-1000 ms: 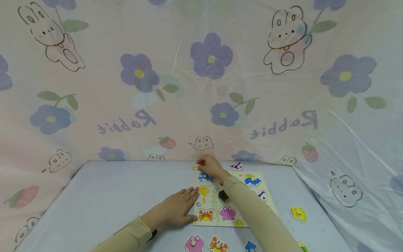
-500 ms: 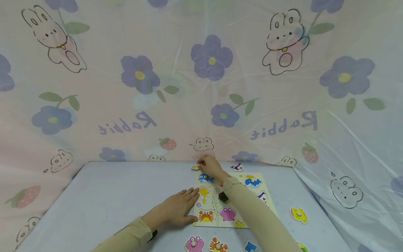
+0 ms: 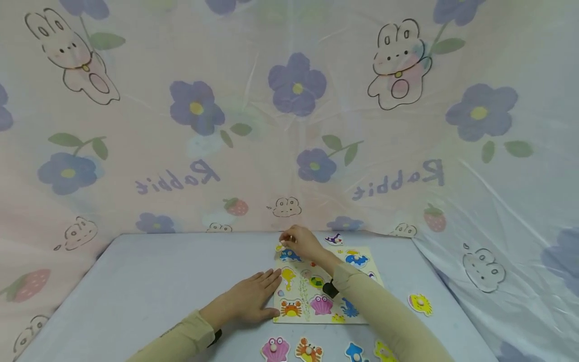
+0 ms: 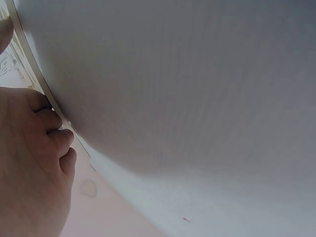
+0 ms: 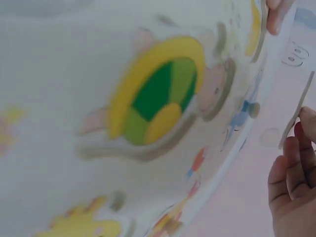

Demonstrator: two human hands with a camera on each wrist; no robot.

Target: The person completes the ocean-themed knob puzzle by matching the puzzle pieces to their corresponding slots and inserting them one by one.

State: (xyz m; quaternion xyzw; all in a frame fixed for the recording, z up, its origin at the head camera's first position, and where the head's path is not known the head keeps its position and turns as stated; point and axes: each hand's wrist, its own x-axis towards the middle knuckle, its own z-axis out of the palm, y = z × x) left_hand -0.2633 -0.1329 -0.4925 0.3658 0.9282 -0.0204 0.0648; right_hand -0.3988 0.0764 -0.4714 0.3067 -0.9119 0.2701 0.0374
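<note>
A pale wooden peg puzzle board (image 3: 296,289) with sea-animal pictures lies on the table. My left hand (image 3: 251,299) rests palm down beside it, fingers straight, fingertips and thumb at its left edge; in the left wrist view the left hand (image 4: 34,158) meets that edge. Over the far left corner, my right hand (image 3: 304,245) pinches a small yellow puzzle piece (image 3: 278,248). In the right wrist view the puzzle piece (image 5: 297,111) shows edge-on between thumb and fingers, its picture hidden. A blue dolphin piece (image 3: 290,255) sits in the board just below.
Loose pieces lie around the board: a purple one (image 3: 334,239) behind, a yellow fish (image 3: 420,304) at right, and a pink shell (image 3: 275,349), an orange crab (image 3: 309,349) and a blue squid (image 3: 355,351) in front. A printed curtain (image 3: 199,141) hangs behind the table.
My right hand has lifted the yellow puzzle piece off the table behind the board and brought it slightly nearer. The left hand keeps its place. The head view has shifted a little.
</note>
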